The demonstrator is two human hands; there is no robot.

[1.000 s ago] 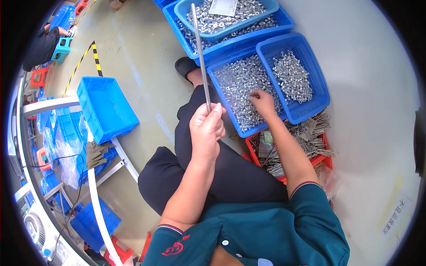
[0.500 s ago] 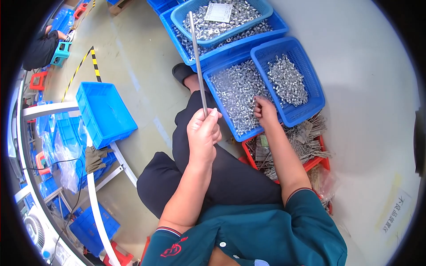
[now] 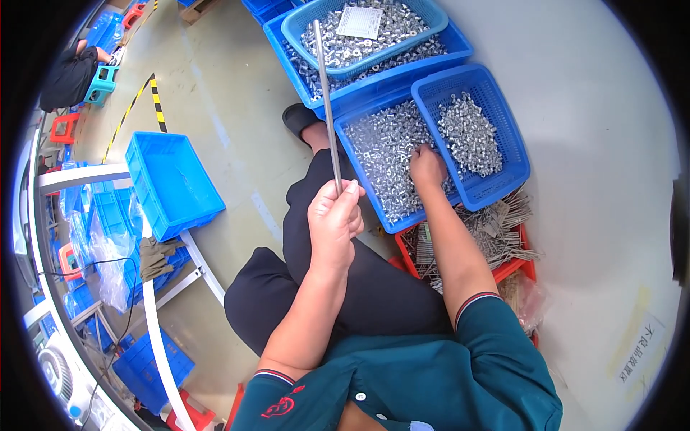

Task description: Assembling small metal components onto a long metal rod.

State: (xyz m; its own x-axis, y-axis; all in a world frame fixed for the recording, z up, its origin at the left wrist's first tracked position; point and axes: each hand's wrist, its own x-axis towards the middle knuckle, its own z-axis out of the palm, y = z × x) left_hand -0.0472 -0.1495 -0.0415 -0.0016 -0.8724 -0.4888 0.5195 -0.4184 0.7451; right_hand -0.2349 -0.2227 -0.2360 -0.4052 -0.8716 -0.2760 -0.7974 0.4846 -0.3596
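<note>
My left hand [image 3: 336, 214] is closed round the lower end of a long thin metal rod [image 3: 325, 100], which points up and tilts slightly left. Over the blue bin of small metal parts [image 3: 384, 151], my right hand [image 3: 428, 169] reaches down with its fingers curled among short silvery cylindrical pieces. Its fingertips are mostly hidden, so what they pinch cannot be made out. Right beside that hand, a blue perforated basket [image 3: 516, 154] rests on the bin's right part, holding a smaller heap of similar pieces [image 3: 471, 133].
Farther off, a light blue basket [image 3: 291, 32] of metal parts with a paper label [image 3: 359, 22] sits in another blue bin [image 3: 460, 52]. A red crate [image 3: 527, 269] of thin rods stands under my right forearm. To the left are a blue box [image 3: 172, 187] and a white frame [image 3: 154, 337].
My right hand has pushed deeper among the metal pieces, its fingers now less visible. My left hand and the rod have shifted slightly right in the picture.
</note>
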